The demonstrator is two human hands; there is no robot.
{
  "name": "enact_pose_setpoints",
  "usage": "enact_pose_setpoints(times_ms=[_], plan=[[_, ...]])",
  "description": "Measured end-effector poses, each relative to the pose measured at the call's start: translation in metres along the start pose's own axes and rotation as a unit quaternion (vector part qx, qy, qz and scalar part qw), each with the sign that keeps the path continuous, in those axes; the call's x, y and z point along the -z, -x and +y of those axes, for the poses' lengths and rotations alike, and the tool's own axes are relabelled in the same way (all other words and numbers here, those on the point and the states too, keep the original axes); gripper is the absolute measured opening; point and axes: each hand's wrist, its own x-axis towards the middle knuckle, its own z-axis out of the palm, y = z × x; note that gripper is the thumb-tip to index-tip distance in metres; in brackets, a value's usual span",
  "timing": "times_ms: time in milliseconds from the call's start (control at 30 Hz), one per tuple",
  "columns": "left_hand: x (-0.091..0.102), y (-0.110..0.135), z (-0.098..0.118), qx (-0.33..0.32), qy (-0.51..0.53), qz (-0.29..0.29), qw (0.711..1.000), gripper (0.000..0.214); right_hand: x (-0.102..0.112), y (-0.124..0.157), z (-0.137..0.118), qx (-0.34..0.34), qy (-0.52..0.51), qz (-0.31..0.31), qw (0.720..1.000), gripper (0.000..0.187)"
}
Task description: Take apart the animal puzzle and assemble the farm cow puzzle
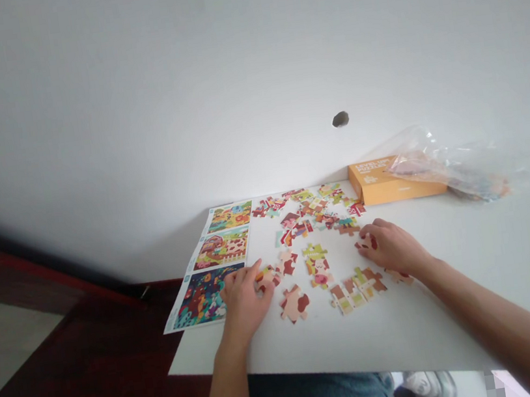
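My right hand (393, 247) pinches a brown-and-cream puzzle piece (366, 245) above the table, right of the loose pieces. My left hand (245, 293) rests by the picture sheet, thumb and forefinger apart, with a colourful puzzle piece (268, 277) lying beside them. Between the hands, a joined strip with a cow's face (319, 273) lies near two cow-patch pieces (288, 263). A joined row of fence pieces (357, 291) lies closer to me. Another puzzle piece (399, 277) sits partly hidden under my right wrist.
Many loose puzzle pieces (313, 208) lie mixed at the back of the white table (316, 349). The picture sheet (224, 238) overhangs the left edge. An orange puzzle box (396, 188) stands against the wall, with a clear plastic bag (457, 165) draped on it.
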Motion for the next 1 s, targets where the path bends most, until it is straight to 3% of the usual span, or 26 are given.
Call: enact_pose_setpoints(times_ms=[100,167,267,333,400,500,567,633,667,800,933,1000], plan=[[-0.002,-0.002,-0.005,0.01,0.03,0.009,0.999,0.048,0.005,0.003,-0.006,0.011,-0.012,0.032,0.999,0.022],[-0.002,-0.003,-0.008,0.012,0.08,0.014,0.997,0.047,0.011,0.006,-0.015,0.074,-0.05,0.046,0.995,0.025],[0.0,-0.003,-0.009,0.021,0.197,0.029,0.98,0.039,0.016,0.014,-0.03,0.242,-0.121,-0.034,0.962,0.031],[0.004,-0.002,-0.005,0.056,0.291,0.056,0.954,0.032,0.017,0.017,-0.037,0.317,-0.135,-0.102,0.933,0.029],[0.007,0.0,0.001,0.111,0.393,0.09,0.908,0.029,0.017,0.019,-0.039,0.341,-0.13,-0.13,0.922,0.021],[0.009,0.004,0.016,0.158,0.553,0.119,0.809,0.027,0.016,0.018,-0.033,0.333,-0.116,-0.113,0.929,0.006],[0.009,0.008,0.029,0.165,0.65,0.095,0.735,0.025,0.017,0.017,-0.029,0.321,-0.115,-0.088,0.936,0.011],[0.006,0.012,0.046,0.167,0.706,0.057,0.686,0.023,0.016,0.016,-0.03,0.315,-0.13,-0.075,0.937,0.017],[0.004,0.014,0.054,0.161,0.714,0.033,0.68,0.022,0.015,0.017,-0.033,0.315,-0.146,-0.075,0.935,0.019],[-0.002,0.023,0.085,0.125,0.697,-0.039,0.705,0.02,0.01,0.02,-0.049,0.311,-0.257,-0.082,0.911,0.029],[-0.004,0.027,0.096,0.152,0.631,-0.093,0.755,0.028,0.007,0.021,-0.057,0.27,-0.354,-0.08,0.892,0.022],[-0.003,0.027,0.097,0.13,0.603,-0.095,0.781,0.025,0.006,0.021,-0.057,0.248,-0.364,-0.07,0.895,0.022]])
